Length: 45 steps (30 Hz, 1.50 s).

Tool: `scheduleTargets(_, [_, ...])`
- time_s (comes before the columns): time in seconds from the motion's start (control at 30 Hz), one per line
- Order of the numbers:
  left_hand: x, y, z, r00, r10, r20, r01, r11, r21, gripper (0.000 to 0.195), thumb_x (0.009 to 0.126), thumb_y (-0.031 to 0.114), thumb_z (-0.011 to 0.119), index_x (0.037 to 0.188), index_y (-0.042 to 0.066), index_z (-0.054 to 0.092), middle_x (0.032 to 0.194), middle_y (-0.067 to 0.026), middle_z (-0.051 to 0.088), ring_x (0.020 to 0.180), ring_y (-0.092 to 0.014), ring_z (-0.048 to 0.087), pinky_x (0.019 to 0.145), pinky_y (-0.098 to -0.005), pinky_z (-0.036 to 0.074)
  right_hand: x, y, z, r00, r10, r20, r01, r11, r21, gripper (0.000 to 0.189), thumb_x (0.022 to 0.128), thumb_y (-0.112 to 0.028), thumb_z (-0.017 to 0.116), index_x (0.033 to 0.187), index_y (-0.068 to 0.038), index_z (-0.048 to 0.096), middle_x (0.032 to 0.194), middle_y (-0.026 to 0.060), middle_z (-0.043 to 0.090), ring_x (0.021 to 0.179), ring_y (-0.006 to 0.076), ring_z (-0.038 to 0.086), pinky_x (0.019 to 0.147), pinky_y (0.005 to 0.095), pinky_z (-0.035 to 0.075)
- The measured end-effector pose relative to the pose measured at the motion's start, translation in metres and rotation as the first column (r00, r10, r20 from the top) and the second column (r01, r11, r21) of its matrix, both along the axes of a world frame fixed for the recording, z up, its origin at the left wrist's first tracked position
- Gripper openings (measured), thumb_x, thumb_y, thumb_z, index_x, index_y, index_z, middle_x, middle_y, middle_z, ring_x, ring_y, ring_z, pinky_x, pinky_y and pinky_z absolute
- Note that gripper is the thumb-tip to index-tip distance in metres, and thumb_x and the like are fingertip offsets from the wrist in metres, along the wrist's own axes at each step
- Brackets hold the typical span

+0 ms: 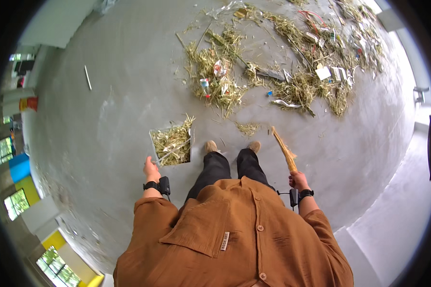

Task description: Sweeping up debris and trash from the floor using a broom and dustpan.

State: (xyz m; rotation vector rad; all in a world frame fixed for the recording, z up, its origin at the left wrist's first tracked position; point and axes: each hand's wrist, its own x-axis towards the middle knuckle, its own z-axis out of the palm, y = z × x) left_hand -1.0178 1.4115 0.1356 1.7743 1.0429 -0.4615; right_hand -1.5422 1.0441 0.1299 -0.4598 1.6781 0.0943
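Observation:
My left hand (152,170) is closed around the near end of a thin grey rod (176,149), which slants across the opening of a square container (190,152). Straw and bits of litter fill that container; whether the rod is fixed to it I cannot tell. On the other side of my body, my right hand (299,180) grips the lower end of a rough, splintered yellowish-brown stick (284,149), whose far end points away from me over the floor. Just ahead of my shoes lies a small heap of loose straw (248,129).
Straw mixed with litter (298,88) spreads over the grey floor ahead and to the right, with a small plastic bottle (204,86), white pieces (323,73) and a blue cap (269,93). A thin white stick (88,77) lies at the left. A wall stands at the right.

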Motion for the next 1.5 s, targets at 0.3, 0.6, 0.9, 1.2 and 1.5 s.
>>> scheduleTargets(0.3, [0.012, 0.017, -0.041, 0.975, -0.200, -0.094, 0.188, 0.974, -0.125, 0.031, 0.078, 0.032, 0.065, 0.068, 0.009, 0.046, 0.054, 0.0021, 0.034, 0.043, -0.009, 0.029, 0.042, -0.0263, 0.024, 0.185, -0.017, 0.029, 0.849, 0.529, 0.012, -0.506, 0.819, -0.271, 0.059, 0.078, -0.004, 0.053, 0.134, -0.014, 0.037, 0.065, 0.0008, 0.048, 0.048, 0.0092, 0.046, 0.040, 0.0237, 0.038])
scheduleTargets(0.6, [0.018, -0.044, -0.085, 0.665, -0.746, -0.025, 0.735, 0.660, -0.157, 0.029, 0.081, 0.027, 0.065, 0.067, 0.010, 0.046, 0.054, 0.0038, 0.037, 0.048, -0.008, 0.032, 0.044, -0.0274, 0.027, 0.325, -0.034, -0.065, 0.753, 0.655, 0.065, -0.595, 0.719, -0.360, 0.069, 0.075, -0.005, 0.058, 0.139, -0.018, 0.035, 0.063, -0.0007, 0.047, 0.047, 0.0090, 0.043, 0.039, 0.0250, 0.036])
scheduleTargets(0.9, [0.035, -0.070, -0.123, 0.358, -0.933, 0.036, 0.916, 0.358, 0.181, 0.041, 0.080, 0.030, 0.064, 0.057, 0.002, 0.044, 0.050, -0.0086, 0.046, 0.047, -0.018, 0.039, 0.047, -0.0362, 0.035, 0.245, -0.020, -0.095, 0.872, 0.481, -0.085, -0.483, 0.822, -0.301, 0.068, 0.075, -0.003, 0.056, 0.139, -0.019, 0.035, 0.063, -0.0005, 0.047, 0.042, 0.0073, 0.038, 0.036, 0.0244, 0.032])
scheduleTargets(1.2, [0.041, -0.128, -0.133, 0.311, -0.937, -0.160, 0.923, 0.258, 0.285, 0.041, 0.075, 0.033, 0.061, 0.057, -0.003, 0.053, 0.055, -0.0161, 0.055, 0.051, -0.032, 0.053, 0.052, -0.0422, 0.041, 0.153, -0.018, -0.035, 0.985, 0.139, -0.104, -0.160, 0.956, -0.245, 0.068, 0.079, -0.002, 0.053, 0.140, -0.018, 0.027, 0.066, 0.0002, 0.045, 0.044, 0.0054, 0.036, 0.036, 0.0196, 0.028])
scheduleTargets(1.5, [0.045, -0.156, -0.153, 0.282, -0.888, -0.363, 0.953, 0.216, 0.213, 0.039, 0.076, 0.036, 0.048, 0.081, 0.002, 0.067, 0.078, -0.0208, 0.064, 0.078, -0.038, 0.061, 0.071, -0.0451, 0.048, 0.188, -0.019, -0.062, 0.973, 0.204, -0.108, -0.216, 0.970, -0.112, 0.070, 0.080, -0.004, 0.054, 0.142, -0.014, 0.022, 0.071, 0.0036, 0.049, 0.050, 0.0087, 0.046, 0.045, 0.0249, 0.046])
